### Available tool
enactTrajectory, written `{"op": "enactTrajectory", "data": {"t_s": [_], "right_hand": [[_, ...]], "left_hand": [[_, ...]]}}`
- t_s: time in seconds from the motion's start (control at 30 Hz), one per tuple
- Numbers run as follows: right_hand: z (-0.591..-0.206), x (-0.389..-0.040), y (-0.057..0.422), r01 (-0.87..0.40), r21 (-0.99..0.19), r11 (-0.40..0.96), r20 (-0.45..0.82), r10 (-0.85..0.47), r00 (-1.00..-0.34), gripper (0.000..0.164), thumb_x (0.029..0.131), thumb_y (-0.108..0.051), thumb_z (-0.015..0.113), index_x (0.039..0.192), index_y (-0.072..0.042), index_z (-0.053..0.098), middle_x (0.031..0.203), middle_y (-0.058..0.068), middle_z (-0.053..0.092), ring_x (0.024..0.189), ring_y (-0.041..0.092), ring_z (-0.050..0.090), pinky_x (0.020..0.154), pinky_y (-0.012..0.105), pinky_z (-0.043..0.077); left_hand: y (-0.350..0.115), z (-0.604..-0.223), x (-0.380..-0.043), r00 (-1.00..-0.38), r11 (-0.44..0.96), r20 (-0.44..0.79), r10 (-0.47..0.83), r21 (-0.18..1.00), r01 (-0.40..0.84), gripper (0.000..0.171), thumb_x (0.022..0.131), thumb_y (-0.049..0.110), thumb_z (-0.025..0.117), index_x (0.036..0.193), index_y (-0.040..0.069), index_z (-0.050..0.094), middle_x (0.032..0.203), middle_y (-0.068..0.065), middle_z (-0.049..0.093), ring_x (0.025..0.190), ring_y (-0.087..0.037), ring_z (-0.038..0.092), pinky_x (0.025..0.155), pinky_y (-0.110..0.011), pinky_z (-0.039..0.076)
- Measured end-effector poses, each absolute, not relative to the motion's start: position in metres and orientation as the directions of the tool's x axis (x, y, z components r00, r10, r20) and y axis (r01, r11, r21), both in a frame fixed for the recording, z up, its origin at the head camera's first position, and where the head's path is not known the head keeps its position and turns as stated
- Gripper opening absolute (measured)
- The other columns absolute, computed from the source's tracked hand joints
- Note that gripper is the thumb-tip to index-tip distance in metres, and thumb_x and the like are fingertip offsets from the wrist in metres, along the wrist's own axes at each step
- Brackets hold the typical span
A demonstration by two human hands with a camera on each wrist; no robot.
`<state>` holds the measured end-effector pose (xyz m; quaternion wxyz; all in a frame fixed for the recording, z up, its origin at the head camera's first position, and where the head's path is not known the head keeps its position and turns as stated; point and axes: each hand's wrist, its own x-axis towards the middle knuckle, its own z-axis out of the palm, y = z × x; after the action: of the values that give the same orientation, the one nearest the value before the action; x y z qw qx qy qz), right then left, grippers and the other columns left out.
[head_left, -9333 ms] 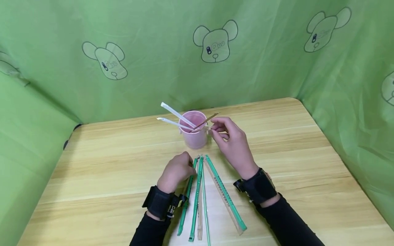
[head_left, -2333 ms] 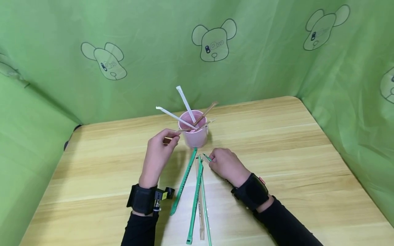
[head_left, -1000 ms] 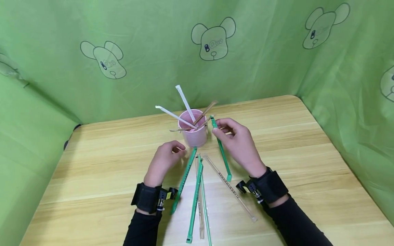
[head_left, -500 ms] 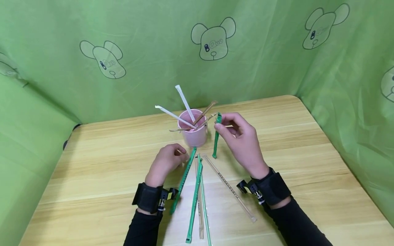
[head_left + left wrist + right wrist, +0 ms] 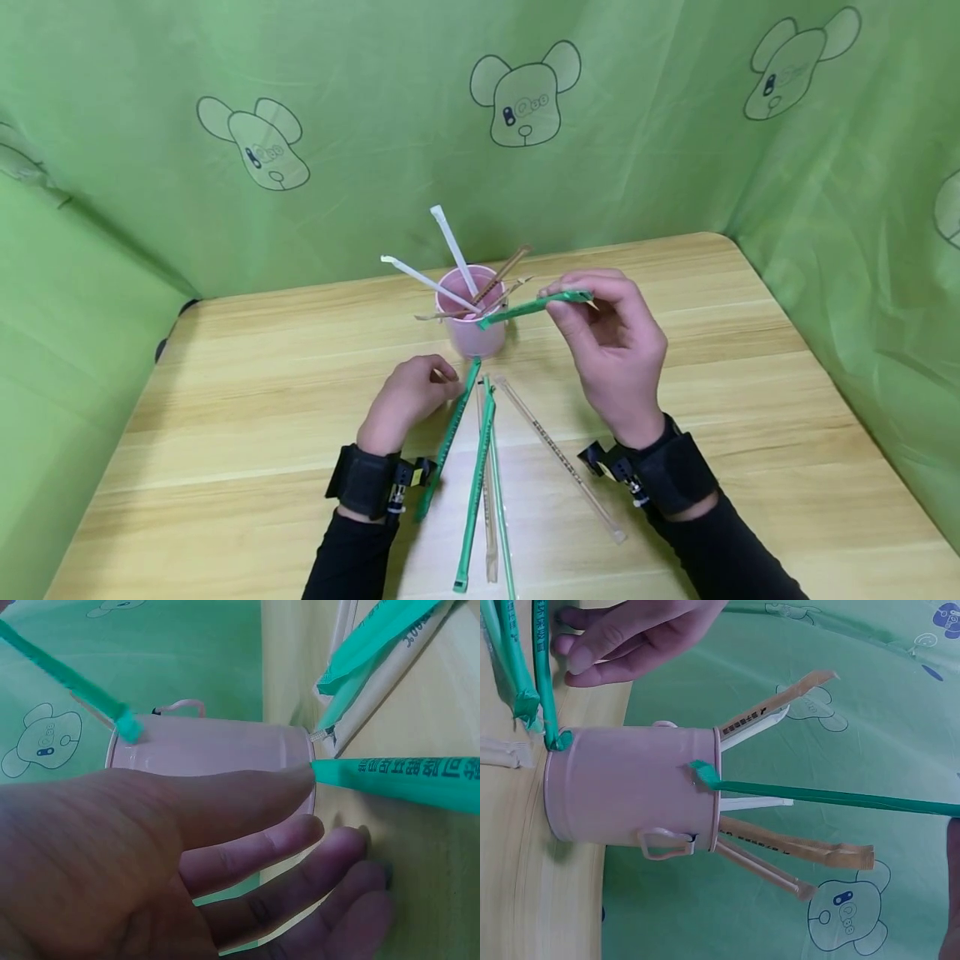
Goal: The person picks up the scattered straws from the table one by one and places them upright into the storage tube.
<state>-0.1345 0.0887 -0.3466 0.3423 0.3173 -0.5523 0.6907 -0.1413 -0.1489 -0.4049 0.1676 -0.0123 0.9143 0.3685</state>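
My right hand (image 5: 615,342) pinches a green paper-wrapped straw (image 5: 534,307) between thumb and fingers. The straw tilts left, its lower end overlapping the rim of the pink bucket (image 5: 477,340) in the head view and the bucket's side in the right wrist view. Two white wrapped straws (image 5: 452,250) and several brown ones (image 5: 498,275) stand in the bucket. Low over the table, my left hand (image 5: 408,396) has loosely bent fingers and holds nothing. Its thumb tip is right at the upper part of another green wrapped straw (image 5: 447,446), which lies in front of the bucket.
More straws lie fanned on the wooden table (image 5: 262,417): a green one (image 5: 476,492), a thin clear-wrapped green one (image 5: 501,508) and brown ones, with one brown straw (image 5: 561,458) apart on the right. A green curtain (image 5: 375,150) encloses the table's back and sides.
My right hand has picked up the green straw, raised it beside the bucket and swung its lower end left to the rim. My left hand let go of a brown straw in the bucket and came down.
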Motion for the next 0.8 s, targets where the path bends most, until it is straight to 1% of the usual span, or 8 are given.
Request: {"op": "enactTrajectory", "data": {"t_s": [0.1, 0.2, 0.33, 0.4, 0.5, 0.63, 0.8], "right_hand": [[-0.346, -0.135, 0.086, -0.84, -0.52, -0.157, 0.822, 0.178, -0.542, 0.032, 0.099, -0.003, 0.076, 0.105, 0.022, 0.057, 0.107, 0.022, 0.067, 0.099, 0.03, 0.071, 0.091, 0.038, 0.061], [-0.348, -0.136, 0.084, -0.834, -0.528, -0.16, 0.814, 0.187, -0.55, 0.033, 0.098, -0.003, 0.076, 0.106, 0.022, 0.057, 0.108, 0.021, 0.067, 0.1, 0.03, 0.071, 0.092, 0.039, 0.06], [-0.355, -0.139, 0.085, -0.804, -0.58, -0.128, 0.793, 0.138, -0.594, 0.029, 0.098, -0.004, 0.077, 0.108, 0.019, 0.062, 0.108, 0.019, 0.067, 0.1, 0.028, 0.069, 0.09, 0.036, 0.06], [-0.358, -0.141, 0.085, -0.784, -0.611, -0.114, 0.776, 0.11, -0.621, 0.024, 0.097, 0.0, 0.077, 0.109, 0.016, 0.064, 0.107, 0.02, 0.067, 0.098, 0.027, 0.07, 0.088, 0.034, 0.061], [-0.361, -0.143, 0.082, -0.758, -0.648, -0.071, 0.754, 0.081, -0.652, 0.017, 0.095, 0.01, 0.074, 0.109, 0.013, 0.067, 0.105, 0.02, 0.069, 0.095, 0.027, 0.072, 0.084, 0.034, 0.062], [-0.361, -0.146, 0.081, -0.738, -0.675, 0.012, 0.738, 0.03, -0.674, 0.019, 0.093, 0.016, 0.072, 0.111, 0.01, 0.069, 0.105, 0.015, 0.071, 0.095, 0.025, 0.073, 0.085, 0.035, 0.062], [-0.354, -0.145, 0.087, -0.72, -0.685, 0.112, 0.725, 0.002, -0.689, 0.021, 0.093, 0.015, 0.074, 0.113, 0.008, 0.074, 0.106, 0.009, 0.072, 0.096, 0.019, 0.073, 0.085, 0.035, 0.062]], "left_hand": [[-0.148, -0.406, -0.141, -0.94, 0.732, -0.325, 0.102, 0.665, -0.151, 0.013, 0.1, 0.016, 0.076, 0.106, 0.004, 0.073, 0.09, -0.006, 0.065, 0.08, -0.023, 0.059, 0.071, -0.035, 0.047], [-0.148, -0.408, -0.14, -0.937, 0.728, -0.332, 0.106, 0.668, -0.154, 0.012, 0.099, 0.014, 0.077, 0.106, 0.004, 0.073, 0.089, -0.006, 0.066, 0.079, -0.023, 0.059, 0.07, -0.034, 0.047], [-0.145, -0.411, -0.139, -0.935, 0.729, -0.329, 0.131, 0.672, -0.134, 0.014, 0.096, 0.012, 0.08, 0.105, 0.004, 0.073, 0.09, -0.007, 0.068, 0.079, -0.023, 0.061, 0.071, -0.035, 0.05], [-0.144, -0.411, -0.139, -0.936, 0.734, -0.32, 0.143, 0.669, -0.117, 0.016, 0.094, 0.011, 0.081, 0.105, 0.003, 0.073, 0.091, -0.007, 0.068, 0.079, -0.023, 0.061, 0.072, -0.035, 0.051], [-0.142, -0.411, -0.139, -0.937, 0.74, -0.32, 0.142, 0.663, -0.114, 0.018, 0.093, 0.01, 0.082, 0.106, 0.003, 0.073, 0.091, -0.006, 0.067, 0.079, -0.023, 0.06, 0.071, -0.035, 0.05], [-0.141, -0.41, -0.139, -0.936, 0.743, -0.323, 0.14, 0.659, -0.116, 0.02, 0.093, 0.01, 0.083, 0.108, 0.002, 0.073, 0.091, -0.007, 0.066, 0.079, -0.023, 0.059, 0.07, -0.035, 0.049], [-0.141, -0.407, -0.139, -0.936, 0.739, -0.327, 0.132, 0.661, -0.127, 0.021, 0.093, 0.011, 0.083, 0.11, 0.002, 0.072, 0.091, -0.007, 0.065, 0.077, -0.023, 0.059, 0.068, -0.034, 0.048]]}}
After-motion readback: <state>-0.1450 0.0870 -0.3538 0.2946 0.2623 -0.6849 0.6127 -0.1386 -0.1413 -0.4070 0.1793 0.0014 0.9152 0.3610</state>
